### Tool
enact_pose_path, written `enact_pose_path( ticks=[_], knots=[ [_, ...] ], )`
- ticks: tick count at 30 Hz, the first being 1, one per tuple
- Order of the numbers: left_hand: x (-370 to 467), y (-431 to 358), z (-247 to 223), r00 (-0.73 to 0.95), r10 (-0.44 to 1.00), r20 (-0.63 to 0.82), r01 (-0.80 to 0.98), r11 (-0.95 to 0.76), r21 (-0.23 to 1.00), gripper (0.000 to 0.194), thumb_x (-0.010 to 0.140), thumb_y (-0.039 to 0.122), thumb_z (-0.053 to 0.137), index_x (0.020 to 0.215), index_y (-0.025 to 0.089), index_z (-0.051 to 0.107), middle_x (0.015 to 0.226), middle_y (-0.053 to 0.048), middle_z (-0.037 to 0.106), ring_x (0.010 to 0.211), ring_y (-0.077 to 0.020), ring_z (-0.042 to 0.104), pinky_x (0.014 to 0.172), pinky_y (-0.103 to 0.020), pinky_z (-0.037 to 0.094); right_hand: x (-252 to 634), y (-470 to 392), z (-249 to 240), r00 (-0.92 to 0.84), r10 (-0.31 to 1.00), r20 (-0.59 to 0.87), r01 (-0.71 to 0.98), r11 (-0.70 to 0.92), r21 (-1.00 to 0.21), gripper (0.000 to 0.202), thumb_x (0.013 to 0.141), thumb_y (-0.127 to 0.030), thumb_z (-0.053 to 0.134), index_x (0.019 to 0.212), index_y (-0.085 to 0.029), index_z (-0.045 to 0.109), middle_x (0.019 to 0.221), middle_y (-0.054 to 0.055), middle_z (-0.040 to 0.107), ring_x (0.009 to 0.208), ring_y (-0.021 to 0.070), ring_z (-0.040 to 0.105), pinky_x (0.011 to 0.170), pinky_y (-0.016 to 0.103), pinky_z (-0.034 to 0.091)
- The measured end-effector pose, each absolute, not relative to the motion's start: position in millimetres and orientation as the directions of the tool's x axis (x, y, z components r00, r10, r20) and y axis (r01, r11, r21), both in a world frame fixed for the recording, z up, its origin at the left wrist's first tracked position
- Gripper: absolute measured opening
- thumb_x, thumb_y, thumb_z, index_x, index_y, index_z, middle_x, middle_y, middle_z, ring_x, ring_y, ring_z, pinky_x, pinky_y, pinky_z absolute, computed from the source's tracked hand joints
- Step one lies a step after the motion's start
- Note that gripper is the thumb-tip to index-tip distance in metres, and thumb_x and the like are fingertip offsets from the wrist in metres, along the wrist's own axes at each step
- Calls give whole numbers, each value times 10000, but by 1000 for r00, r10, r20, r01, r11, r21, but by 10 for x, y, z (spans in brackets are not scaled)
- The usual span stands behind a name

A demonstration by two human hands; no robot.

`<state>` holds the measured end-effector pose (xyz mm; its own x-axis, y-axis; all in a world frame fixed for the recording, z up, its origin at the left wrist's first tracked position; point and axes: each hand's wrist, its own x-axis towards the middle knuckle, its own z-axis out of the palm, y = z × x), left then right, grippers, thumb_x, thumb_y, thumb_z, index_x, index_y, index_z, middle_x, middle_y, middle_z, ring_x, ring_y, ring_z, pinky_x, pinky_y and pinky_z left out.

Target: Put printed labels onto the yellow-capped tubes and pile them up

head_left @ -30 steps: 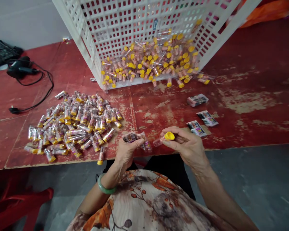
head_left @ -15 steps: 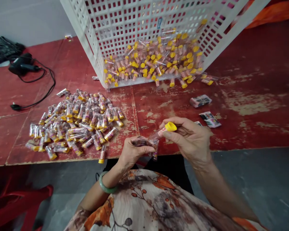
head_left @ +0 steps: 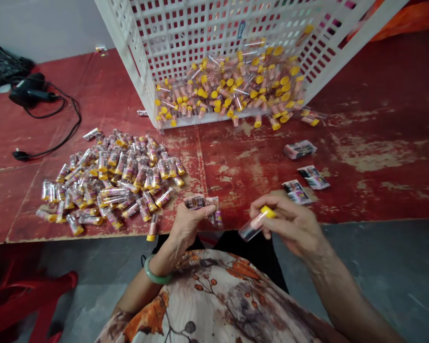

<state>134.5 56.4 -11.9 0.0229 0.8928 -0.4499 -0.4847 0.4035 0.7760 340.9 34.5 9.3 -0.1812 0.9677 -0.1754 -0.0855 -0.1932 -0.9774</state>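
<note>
We see the white basket (head_left: 127, 57) cut off by the top edge, and the tubes piled in it (head_left: 221, 90) hide one another too much for us to count. The left hand (head_left: 188, 221) covers part of the packets it grips (head_left: 195, 203), whose print is too small for us to read. The tube (head_left: 253, 226) in the right hand (head_left: 295, 221) looks blurred to us, and the left edge crops the red stool (head_left: 32, 295)

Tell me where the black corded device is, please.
In the head view, the black corded device lies at the left of the red table, beside the crumpled black bag and left of the white basket.
</note>
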Motion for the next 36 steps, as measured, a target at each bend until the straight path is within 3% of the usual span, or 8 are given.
enact_pose_path(
  ticks=[3, 7, 9, 12, 15, 25, 30, 36],
  knots=[
    [1370, 594, -132, 20, 868, -497, -587, 412, 697, 313, 512, 231, 862, 746, 140, 676, 725, -21, 700, 613, -129, 629, 636, -258, 521, 3399, 71, -90, -545, 781, -304, 6, -359, -933, 158, 757, -297, 657, 849, -170, 635, 836, 38, 630, 601, 118, 589, 485, 218, 492],
    [1412, 602, -130, 17, 828, -561, -650, 436, 622, 314, 545, 256, 850, 782, 155, 671, 769, -17, 709, 617, -127, 636, 618, -257, 530, 3399, -158, -295, -724, 656, -213, 206, -89, -975, 72, 732, -236, 675, 735, -170, 645, 732, 6, 629, 646, 119, 580, 593, 228, 481],
    [1434, 604, -129, -8, 817, -577, -672, 423, 608, 318, 541, 249, 854, 781, 159, 667, 751, -4, 701, 611, -117, 632, 611, -246, 529, 3436, -173, -333, -627, 764, -150, 241, 7, -971, 65, 736, -226, 683, 728, -171, 648, 719, 8, 626, 655, 123, 582, 621, 240, 477],
    [1487, 604, -115, -48, 811, -584, -703, 388, 596, 330, 549, 254, 852, 805, 164, 665, 768, 0, 698, 642, -120, 642, 623, -241, 530, 3442, -111, -309, -163, 987, -8, 162, 18, -987, 93, 784, -224, 653, 870, -192, 635, 850, 38, 634, 743, 147, 611, 647, 265, 498],
    [1562, 593, -79, -42, 810, -585, -734, 372, 568, 335, 567, 253, 843, 837, 162, 668, 818, -10, 700, 695, -132, 650, 660, -258, 540, 3311, -30, -240, 142, 968, 207, 133, 189, -973, 172, 761, -200, 674, 925, -220, 626, 921, 54, 630, 848, 189, 617, 702, 314, 517],
    [1608, 567, -4, 10, 772, -635, -779, 405, 479, 289, 589, 231, 830, 815, 162, 663, 816, 12, 686, 711, -110, 638, 649, -217, 536, 3032, 57, -220, 180, 817, 548, 427, 437, -792, 299, 721, -110, 677, 991, -227, 625, 908, 72, 655, 831, 216, 631, 709, 385, 549],
    [1608, 593, -29, -8, 742, -670, -772, 421, 476, 334, 533, 221, 855, 793, 157, 654, 751, 16, 670, 648, -110, 621, 570, -212, 524, 3016, 69, -235, 138, 776, 615, 539, 462, -704, 386, 702, -89, 699, 1046, -247, 626, 946, 67, 679, 840, 224, 658, 710, 375, 567],
    [1616, 550, -40, -21, 771, -636, -717, 432, 547, 360, 542, 279, 852, 811, 153, 650, 768, 0, 669, 643, -121, 620, 623, -261, 539, 2957, 46, -286, 36, 718, 696, 659, 506, -556, 468, 713, -120, 718, 1131, -278, 580, 978, 53, 700, 838, 212, 687, 717, 337, 581]
  ],
)
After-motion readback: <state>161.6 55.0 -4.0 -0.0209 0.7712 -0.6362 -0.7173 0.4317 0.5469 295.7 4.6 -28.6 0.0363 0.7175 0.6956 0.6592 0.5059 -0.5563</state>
